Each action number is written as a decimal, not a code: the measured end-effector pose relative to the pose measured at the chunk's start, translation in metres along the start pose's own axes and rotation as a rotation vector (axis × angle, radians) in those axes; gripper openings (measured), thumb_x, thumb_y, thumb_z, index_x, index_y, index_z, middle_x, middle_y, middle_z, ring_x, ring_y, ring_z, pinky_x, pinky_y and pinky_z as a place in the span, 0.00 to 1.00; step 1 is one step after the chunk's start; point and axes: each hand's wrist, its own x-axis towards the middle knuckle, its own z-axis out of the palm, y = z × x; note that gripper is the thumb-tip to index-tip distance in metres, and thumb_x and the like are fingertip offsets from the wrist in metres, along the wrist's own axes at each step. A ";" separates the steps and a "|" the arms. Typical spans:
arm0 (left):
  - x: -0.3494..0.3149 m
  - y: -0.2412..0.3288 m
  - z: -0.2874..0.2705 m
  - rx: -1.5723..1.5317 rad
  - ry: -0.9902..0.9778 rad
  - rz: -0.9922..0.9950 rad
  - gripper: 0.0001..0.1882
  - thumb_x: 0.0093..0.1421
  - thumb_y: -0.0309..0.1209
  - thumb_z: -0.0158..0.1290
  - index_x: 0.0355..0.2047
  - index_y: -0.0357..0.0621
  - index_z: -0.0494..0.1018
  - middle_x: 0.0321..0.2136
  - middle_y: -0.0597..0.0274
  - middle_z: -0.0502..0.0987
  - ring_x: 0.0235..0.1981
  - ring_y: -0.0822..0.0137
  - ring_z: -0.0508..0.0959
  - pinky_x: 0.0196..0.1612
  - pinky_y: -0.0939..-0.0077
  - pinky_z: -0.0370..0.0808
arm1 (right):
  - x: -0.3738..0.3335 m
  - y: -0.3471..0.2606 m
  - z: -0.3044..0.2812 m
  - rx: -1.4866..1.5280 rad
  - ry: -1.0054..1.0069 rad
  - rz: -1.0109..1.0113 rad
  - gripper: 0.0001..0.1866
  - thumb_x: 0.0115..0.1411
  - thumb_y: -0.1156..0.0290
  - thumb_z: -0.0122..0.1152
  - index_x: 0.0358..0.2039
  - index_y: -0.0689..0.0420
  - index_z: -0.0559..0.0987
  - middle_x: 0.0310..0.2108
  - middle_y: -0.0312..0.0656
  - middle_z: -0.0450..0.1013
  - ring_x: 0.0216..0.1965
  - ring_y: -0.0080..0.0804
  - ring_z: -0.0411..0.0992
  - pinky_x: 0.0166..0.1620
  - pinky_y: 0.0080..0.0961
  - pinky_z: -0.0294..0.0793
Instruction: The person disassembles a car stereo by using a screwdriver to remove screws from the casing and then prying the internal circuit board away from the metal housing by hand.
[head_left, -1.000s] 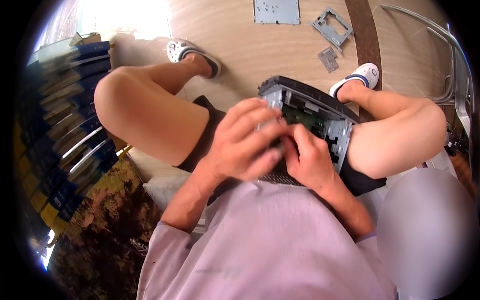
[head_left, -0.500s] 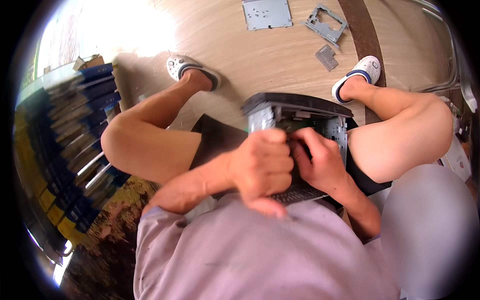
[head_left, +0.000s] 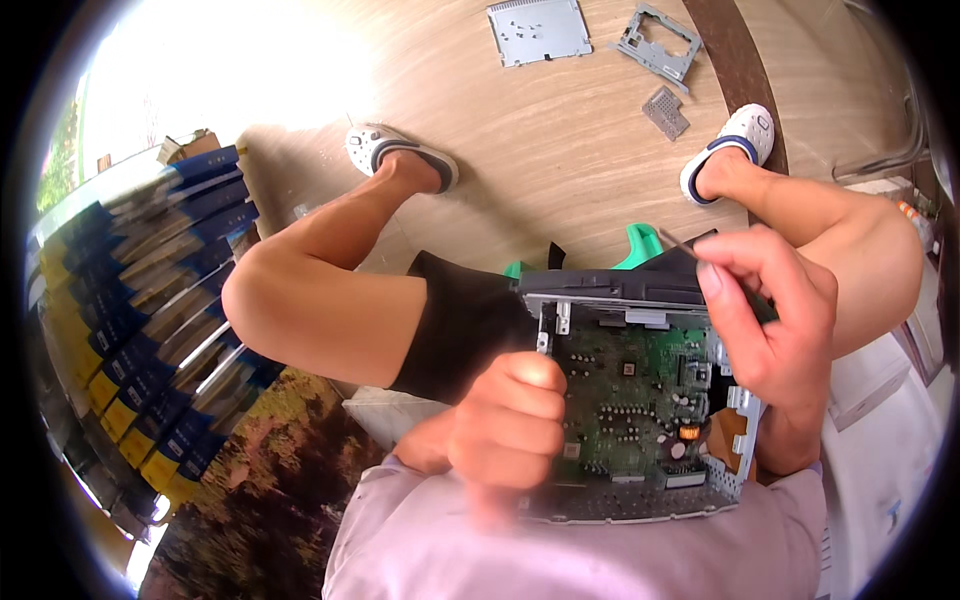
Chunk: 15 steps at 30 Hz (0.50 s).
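Item 1: boxy, open-topped grey metal unit with black front panel [head_left: 640,440]; rests in the lap against the lilac shirt [head_left: 560,560], open side up, presumably so its green circuit board [head_left: 615,385] lies within sight and reach. Black panel faces away from the body.

Item 2: left hand [head_left: 510,420], fingers curled into a fist at the unit's left wall, partly blurred; likely steadying it, though whether it grips the edge cannot be told.

Item 3: right hand [head_left: 775,315], raised above the unit's far right corner, thumb and forefinger pinching a slim dark rod [head_left: 680,244], its tip clear of the board.

Floor, beyond the unit: 1 flat grey metal plate [head_left: 540,32] bearing small dark specks, perhaps screws kept together there; 1 grey metal bracket with cut-out centre [head_left: 655,45]; 1 small perforated grey metal piece [head_left: 666,112], lying apart.
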 end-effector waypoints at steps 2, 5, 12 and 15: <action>0.001 0.000 0.000 0.007 0.114 -0.032 0.29 0.70 0.45 0.40 0.12 0.48 0.55 0.13 0.65 0.58 0.12 0.67 0.56 0.22 0.69 0.53 | 0.000 -0.012 -0.003 -0.005 -0.013 -0.007 0.08 0.58 0.87 0.63 0.37 0.64 0.79 0.25 0.42 0.76 0.21 0.26 0.72 0.25 0.22 0.70; -0.003 -0.004 -0.011 -0.032 0.000 0.006 0.28 0.69 0.45 0.41 0.12 0.48 0.56 0.13 0.65 0.58 0.12 0.67 0.56 0.22 0.69 0.52 | -0.005 -0.023 -0.002 -0.037 -0.009 -0.014 0.08 0.56 0.86 0.64 0.36 0.64 0.80 0.23 0.42 0.74 0.19 0.29 0.71 0.24 0.25 0.70; -0.023 -0.001 -0.018 -0.043 -0.066 0.077 0.32 0.65 0.50 0.55 0.07 0.53 0.60 0.07 0.71 0.59 0.08 0.66 0.61 0.14 0.65 0.59 | -0.016 -0.030 0.012 -0.129 -0.144 -0.086 0.11 0.55 0.84 0.65 0.39 0.62 0.78 0.25 0.44 0.74 0.21 0.39 0.73 0.25 0.34 0.71; -0.022 0.003 -0.022 -0.015 -0.124 0.133 0.31 0.64 0.49 0.59 0.07 0.52 0.66 0.07 0.71 0.64 0.10 0.66 0.66 0.15 0.66 0.66 | -0.016 -0.033 0.020 -0.131 -0.141 -0.116 0.11 0.55 0.84 0.65 0.39 0.62 0.78 0.24 0.44 0.73 0.21 0.39 0.72 0.24 0.34 0.71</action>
